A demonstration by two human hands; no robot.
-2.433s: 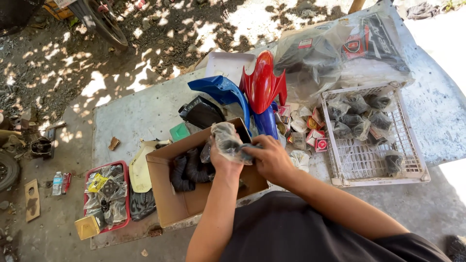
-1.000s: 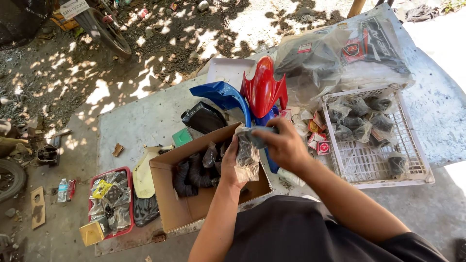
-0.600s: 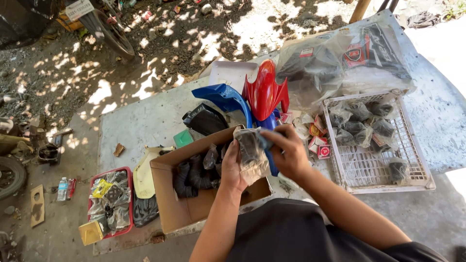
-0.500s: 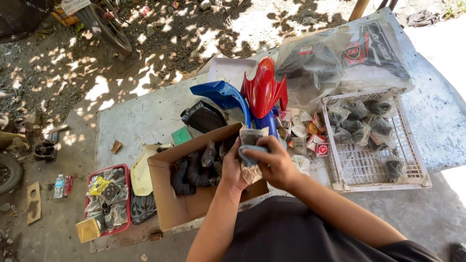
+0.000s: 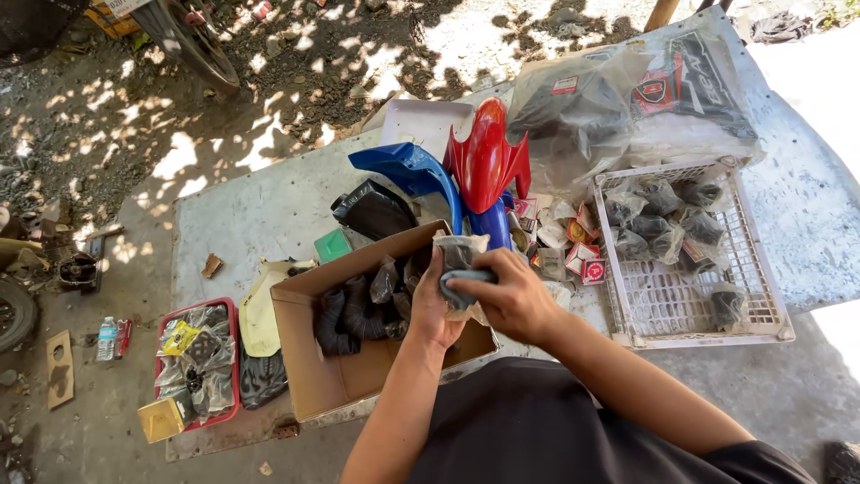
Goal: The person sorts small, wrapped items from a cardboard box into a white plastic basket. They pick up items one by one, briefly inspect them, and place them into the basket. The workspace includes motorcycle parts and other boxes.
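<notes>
Red fender [image 5: 485, 157], blue fender [image 5: 408, 172], brown cardboard box [image 5: 313, 358] with black rubber parts [image 5: 349, 309], white wire basket [image 5: 690, 296], red tray [image 5: 235, 358], grey table [image 5: 260, 211].

Grey concrete tabletop [image 5: 260, 211] carrying an open cardboard box [image 5: 322, 381], white wire basket [image 5: 694, 291], red tray [image 5: 193, 363], blue fender [image 5: 408, 170] and red fender [image 5: 484, 157]

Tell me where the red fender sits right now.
The red fender stands upright at the head view's top centre, beside the blue fender, behind the cardboard box.
</notes>
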